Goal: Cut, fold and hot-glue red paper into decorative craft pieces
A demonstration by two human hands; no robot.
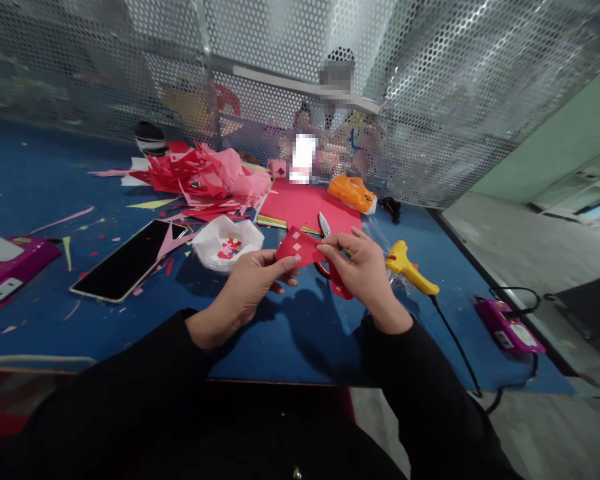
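Note:
My left hand (253,280) pinches the left edge of a folded red paper piece (299,245) with small square holes cut in it. My right hand (363,270) pinches the paper's right edge and also holds red-handled scissors (326,233), whose blades point up and away behind the paper. Both hands hover above the blue table (290,333), just in front of me.
A white bowl (229,241) with paper bits and a black phone (130,259) lie to the left. Red and pink scraps (203,177) pile behind, next to a red sheet (300,203). A yellow glue gun (411,268) and orange tool (353,191) sit right. Pink devices (510,327) flank the table.

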